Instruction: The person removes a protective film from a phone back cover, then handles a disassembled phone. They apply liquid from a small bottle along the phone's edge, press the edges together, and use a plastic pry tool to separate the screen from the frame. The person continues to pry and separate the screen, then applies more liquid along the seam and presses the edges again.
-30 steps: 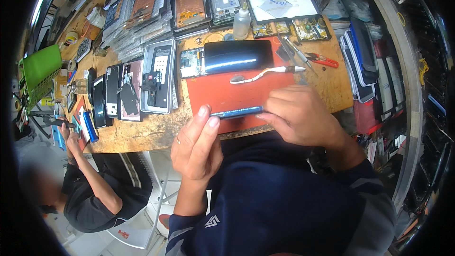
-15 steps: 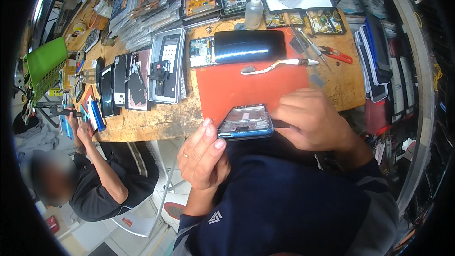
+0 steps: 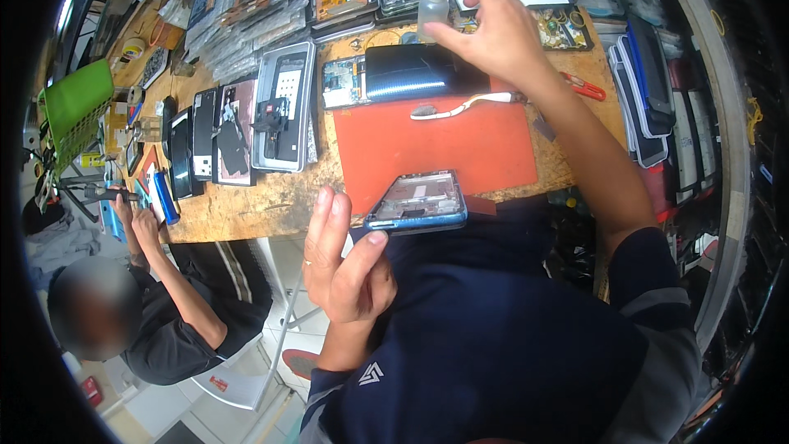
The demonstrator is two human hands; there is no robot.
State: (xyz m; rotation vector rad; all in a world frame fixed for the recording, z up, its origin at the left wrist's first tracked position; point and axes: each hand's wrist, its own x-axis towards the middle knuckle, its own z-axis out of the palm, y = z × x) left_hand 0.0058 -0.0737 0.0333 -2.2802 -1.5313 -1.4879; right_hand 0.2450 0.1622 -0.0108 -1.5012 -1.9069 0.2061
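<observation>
While your left hand (image 3: 349,267) is gripping the blue phone frame (image 3: 417,202), your open right hand (image 3: 493,29) is reaching the small bottle (image 3: 433,6); closing around it likely comes next.

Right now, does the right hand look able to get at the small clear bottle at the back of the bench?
Probably yes. The right hand is stretched out over the bench with its fingertips right beside the small clear bottle, and nothing stands between them. The left hand holds the blue phone frame near the body.
</observation>
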